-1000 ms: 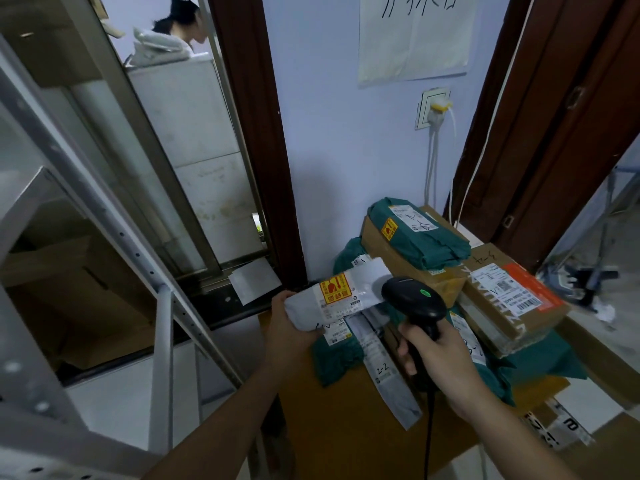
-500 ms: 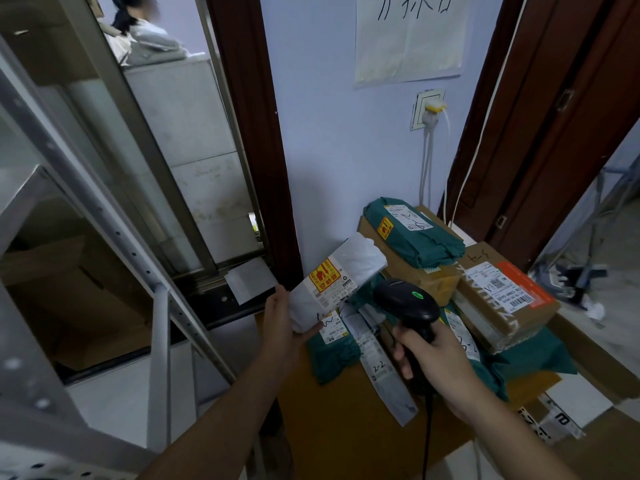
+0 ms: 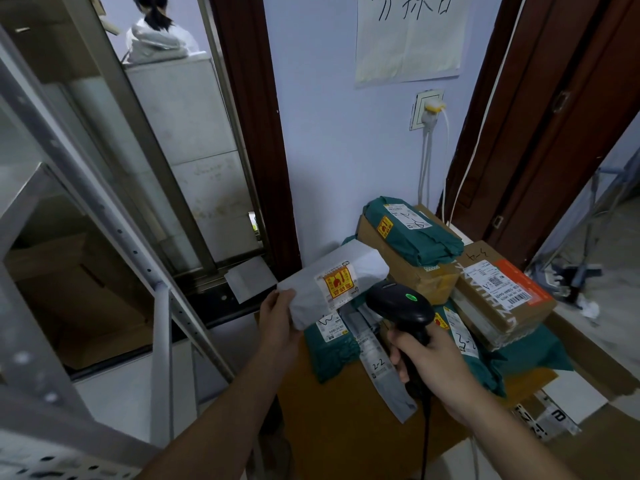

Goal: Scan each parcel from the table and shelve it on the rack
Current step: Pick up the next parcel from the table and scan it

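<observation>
The left hand grips a white parcel above the table; the right hand clasps a black scanner.

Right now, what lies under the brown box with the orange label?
Green bagged parcels lie under the brown box, their edges sticking out in front. What is beneath its middle is covered.

Left hand raised at centre, forearm reaching in from lower left, fingers curled round end of white parcel, thumb on top. Right hand lower right, fist wrapped round scanner handle, forearm bare.
</observation>
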